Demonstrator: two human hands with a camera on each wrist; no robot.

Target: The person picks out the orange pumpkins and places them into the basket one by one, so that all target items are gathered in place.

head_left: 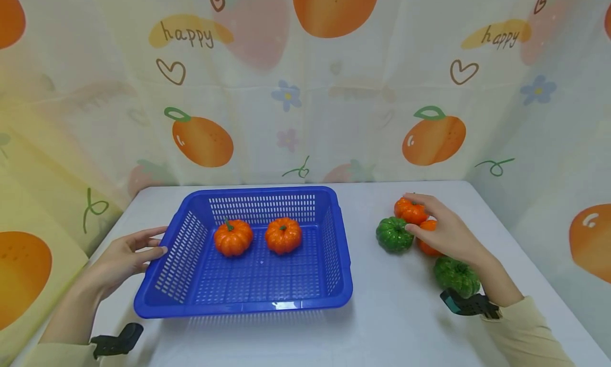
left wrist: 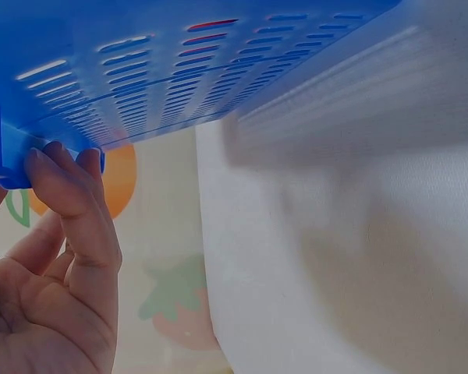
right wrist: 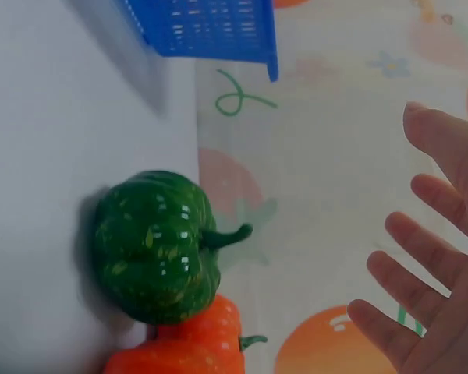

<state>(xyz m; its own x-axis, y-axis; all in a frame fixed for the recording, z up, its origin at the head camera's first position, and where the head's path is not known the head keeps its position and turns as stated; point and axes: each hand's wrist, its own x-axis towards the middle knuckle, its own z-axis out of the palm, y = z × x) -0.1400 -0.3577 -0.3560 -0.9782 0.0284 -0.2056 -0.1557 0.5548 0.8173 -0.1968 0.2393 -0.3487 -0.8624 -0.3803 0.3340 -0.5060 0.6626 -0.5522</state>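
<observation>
My left hand [head_left: 125,258] grips the left rim of a blue plastic basket [head_left: 248,307]; in the left wrist view its fingers [left wrist: 69,183] curl up at the rim. Inside the basket sit two small orange pumpkins, one on the left [head_left: 233,238] and one near the middle [head_left: 284,235]. To the right, my right hand [head_left: 448,230] hovers with spread fingers over a cluster of pumpkins, holding nothing. The cluster has a green pumpkin [head_left: 394,235], an orange one [head_left: 410,211] behind, another orange one [head_left: 428,238] partly hidden by the hand, and a green one [head_left: 456,277] below the wrist.
The white table [head_left: 382,319] carries everything. A patterned curtain [head_left: 343,107] hangs behind it and at both sides. Each wrist wears a dark strap, one on the left [head_left: 116,341] and one on the right [head_left: 470,304].
</observation>
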